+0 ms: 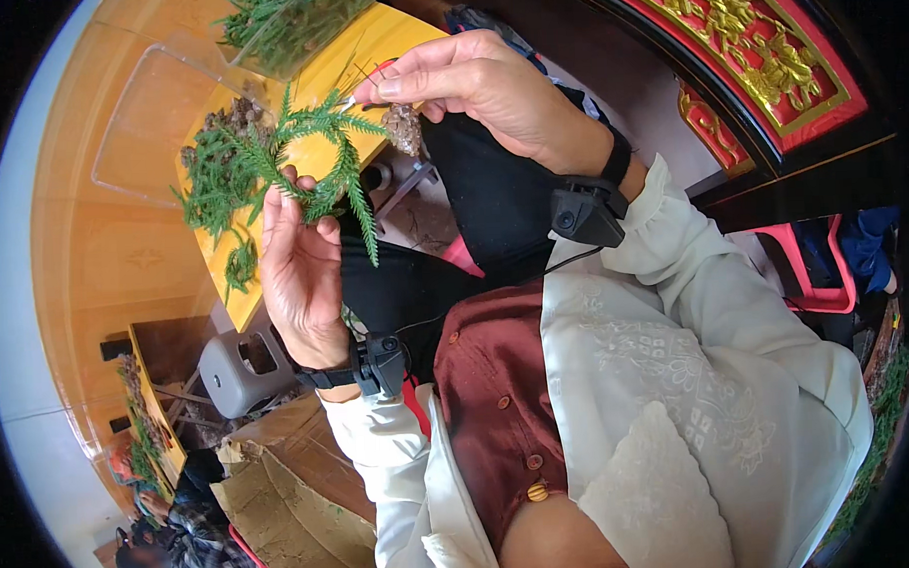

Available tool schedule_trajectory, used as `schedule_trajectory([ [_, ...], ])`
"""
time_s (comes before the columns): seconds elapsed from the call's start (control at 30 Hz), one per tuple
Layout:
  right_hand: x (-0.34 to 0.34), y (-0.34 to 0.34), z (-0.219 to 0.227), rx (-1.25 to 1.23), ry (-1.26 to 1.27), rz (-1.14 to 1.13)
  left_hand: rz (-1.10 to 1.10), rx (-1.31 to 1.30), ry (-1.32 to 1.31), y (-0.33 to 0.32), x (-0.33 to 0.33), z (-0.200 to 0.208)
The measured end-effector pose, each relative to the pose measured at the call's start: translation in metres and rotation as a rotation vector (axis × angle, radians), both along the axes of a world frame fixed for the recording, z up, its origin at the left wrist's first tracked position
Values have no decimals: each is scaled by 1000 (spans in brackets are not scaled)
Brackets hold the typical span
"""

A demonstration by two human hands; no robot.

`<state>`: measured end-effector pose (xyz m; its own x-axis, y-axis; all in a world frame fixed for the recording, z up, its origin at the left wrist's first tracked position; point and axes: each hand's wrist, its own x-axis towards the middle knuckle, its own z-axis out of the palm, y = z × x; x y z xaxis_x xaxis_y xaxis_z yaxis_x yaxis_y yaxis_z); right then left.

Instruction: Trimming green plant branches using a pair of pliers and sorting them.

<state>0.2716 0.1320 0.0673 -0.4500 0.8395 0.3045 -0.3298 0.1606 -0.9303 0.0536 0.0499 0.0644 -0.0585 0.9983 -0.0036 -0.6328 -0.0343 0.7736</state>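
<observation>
A ring-shaped wreath of green conifer sprigs [347, 174] is held up above the table's edge, over my lap. The fingers and thumb of my left hand [306, 274] are closed on the wreath's lower left side. At the wreath's upper right, a small brown pine cone [402, 129] hangs under the pinched fingers of my right hand [498, 97]. Thin dark strands, wire or stem, stick out past those fingertips. The cone is beside the wreath's tip; whether they touch I cannot tell.
The yellow table [356, 49] carries cut green sprigs [216, 177], brown cones [241, 119] and a clear bin of greenery [281, 35]. A grey stool [245, 371] and a cardboard box [292, 500] stand at the left. Carved red-and-gold panelling [756, 33] borders the right.
</observation>
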Motion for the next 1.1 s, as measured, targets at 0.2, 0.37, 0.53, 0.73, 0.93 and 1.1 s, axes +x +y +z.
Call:
schedule_trajectory([
  [0.2, -1, -4, 3, 18, 36, 2, 105, -15, 98, -2, 7, 5],
  [0.37, -5, -6, 4, 86, -35, 17, 102, 6, 123, -2, 2, 3],
  [0.53, -8, -1, 0, 164, 14, -25, 107, 0, 90, -2, 2, 2],
  [0.73, -10, -10, 5, 543, -113, -51, 78, 8, 53, -3, -1, 2],
  [0.93, -16, -15, -1, 657, -270, -39, 82, 18, 111, -5, 2, 3],
  [1.1, -22, -14, -10, 767, -297, -15, 74, 27, 118, -5, 5, 5],
])
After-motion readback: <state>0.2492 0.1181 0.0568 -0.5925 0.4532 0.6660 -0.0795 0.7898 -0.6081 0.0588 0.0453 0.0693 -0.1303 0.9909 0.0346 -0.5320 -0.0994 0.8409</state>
